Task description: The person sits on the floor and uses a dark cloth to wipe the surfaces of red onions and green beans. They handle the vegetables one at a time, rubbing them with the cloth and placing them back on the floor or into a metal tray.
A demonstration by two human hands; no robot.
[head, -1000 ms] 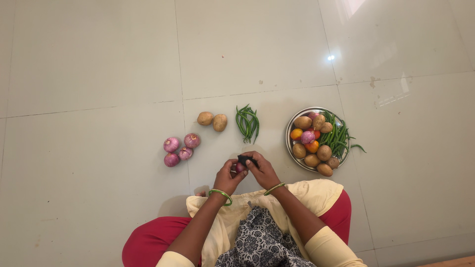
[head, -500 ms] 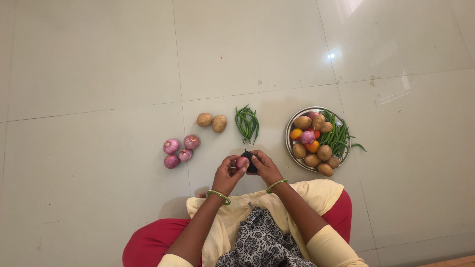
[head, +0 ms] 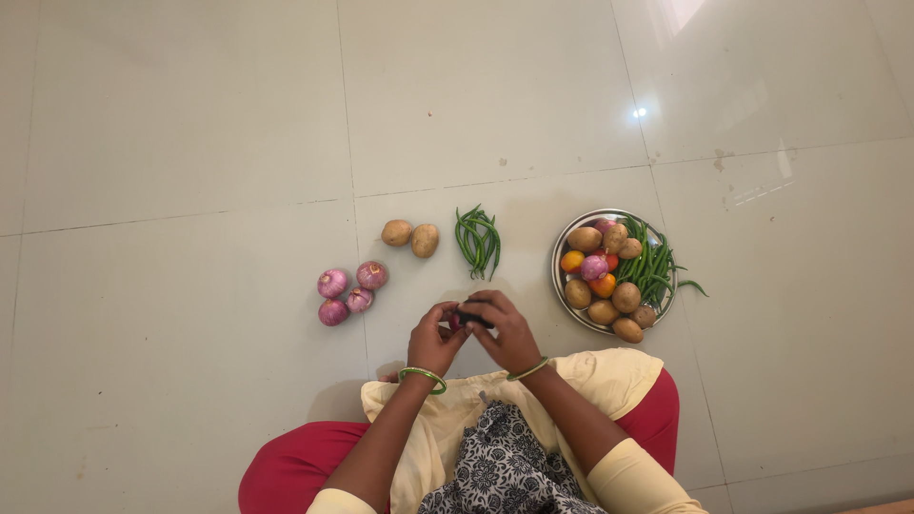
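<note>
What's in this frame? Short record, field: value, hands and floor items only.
left hand: holds a small red onion, mostly hidden
right hand: over the onion, gripping a dark object; kind unclear
onions on floor: four, in a cluster
potatoes on floor: two, touching
green chillies: loose bunch on floor
steel plate: mixed vegetables

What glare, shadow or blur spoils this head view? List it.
Head view: a small bright lamp reflection and a paler window sheen sit on the glossy floor tiles; soft shadow spreads around the hands and knees; focus is sharp on the steel plate, but the small thing between the left hand and right hand is mostly hidden.
</note>
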